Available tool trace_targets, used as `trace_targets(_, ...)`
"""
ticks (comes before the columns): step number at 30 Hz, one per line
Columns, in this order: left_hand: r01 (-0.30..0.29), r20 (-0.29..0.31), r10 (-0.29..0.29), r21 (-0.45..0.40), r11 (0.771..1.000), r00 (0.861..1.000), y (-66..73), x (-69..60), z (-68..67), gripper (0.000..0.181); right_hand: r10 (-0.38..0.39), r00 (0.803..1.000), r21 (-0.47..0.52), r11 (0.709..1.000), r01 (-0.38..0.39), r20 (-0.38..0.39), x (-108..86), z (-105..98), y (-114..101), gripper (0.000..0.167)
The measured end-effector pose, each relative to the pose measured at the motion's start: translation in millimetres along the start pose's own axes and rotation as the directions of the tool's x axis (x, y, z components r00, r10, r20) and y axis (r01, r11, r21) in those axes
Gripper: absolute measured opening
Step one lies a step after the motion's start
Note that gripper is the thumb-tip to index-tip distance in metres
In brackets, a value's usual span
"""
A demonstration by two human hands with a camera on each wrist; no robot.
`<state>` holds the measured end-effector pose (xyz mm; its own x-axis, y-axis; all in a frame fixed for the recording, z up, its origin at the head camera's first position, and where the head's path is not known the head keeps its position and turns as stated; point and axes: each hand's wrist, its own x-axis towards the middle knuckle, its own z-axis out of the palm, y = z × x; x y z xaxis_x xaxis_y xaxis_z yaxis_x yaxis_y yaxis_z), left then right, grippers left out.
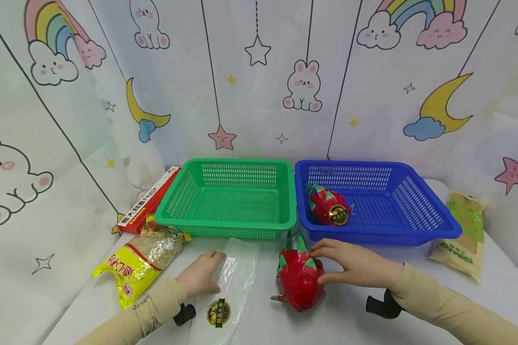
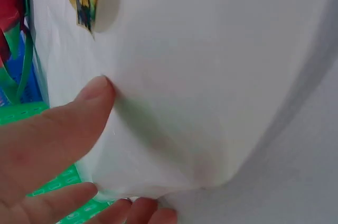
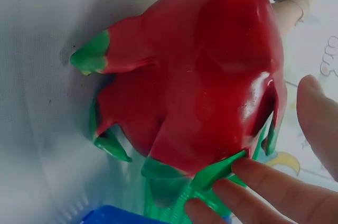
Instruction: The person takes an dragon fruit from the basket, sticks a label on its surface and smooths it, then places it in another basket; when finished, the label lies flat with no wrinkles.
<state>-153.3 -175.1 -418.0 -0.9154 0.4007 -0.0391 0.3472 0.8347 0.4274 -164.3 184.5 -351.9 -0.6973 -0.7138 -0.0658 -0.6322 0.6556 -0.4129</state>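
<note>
A red dragon fruit with green-tipped scales lies on the white table in front of the two baskets. My right hand is at its right side. In the right wrist view its fingers touch a green scale of the dragon fruit, while the thumb stands apart. My left hand rests at the left edge of a flat clear plastic bag with a round dark sticker. In the left wrist view the thumb touches the bag, and the fingers are spread along its edge.
Behind stand a green basket and a blue basket; a second dragon fruit lies in the blue one. At left are a yellow snack bag and a red pasta box. A beige-green packet lies at right.
</note>
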Motion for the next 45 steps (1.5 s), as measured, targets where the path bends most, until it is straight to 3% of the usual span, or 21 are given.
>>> trace_targets(14,0.092,0.035,-0.089,-0.079,0.993,0.995,1.1,-2.8,6.0,0.078,-0.033,0.999,-0.012,0.999,0.033,-0.026,1.8,-1.2,-11.3,0.051)
trace_targets(20,0.028,0.072,-0.023,-0.071,0.997,0.997,5.2,-7.4,4.3,0.052,-0.092,0.995,-0.018,0.996,0.091,-0.034,2.5,-3.6,-17.6,0.055)
trace_targets(24,-0.081,0.035,0.082,-0.040,0.996,0.996,12.3,-9.9,-0.1,0.031,-0.124,0.991,-0.049,0.991,0.122,-0.040,4.1,-4.9,-20.9,0.056)
trace_targets(27,-0.139,-0.005,0.139,-0.061,0.988,0.990,20.6,-10.1,-6.4,0.022,-0.159,0.986,-0.071,0.985,0.155,-0.055,6.5,-6.0,-23.6,0.051)
trace_targets(31,-0.129,-0.039,0.123,-0.209,0.969,0.992,35.6,-10.5,-17.0,0.025,-0.210,0.975,-0.092,0.975,0.203,-0.075,10.9,-7.2,-28.7,0.040)
trace_targets(35,-0.108,-0.088,0.082,-0.351,0.930,0.993,50.1,-10.8,-22.9,0.029,-0.267,0.959,-0.106,0.960,0.257,-0.094,15.6,-7.3,-34.1,0.030)
trace_targets(38,-0.113,-0.117,0.071,-0.409,0.906,0.991,57.7,-9.3,-23.0,0.025,-0.307,0.946,-0.113,0.949,0.296,-0.106,18.0,-6.3,-36.8,0.024)
trace_targets(45,-0.104,-0.134,0.045,-0.473,0.875,0.990,66.8,-4.1,-26.3,0.027,-0.382,0.915,-0.142,0.920,0.364,-0.129,21.6,-4.1,-38.6,0.022)
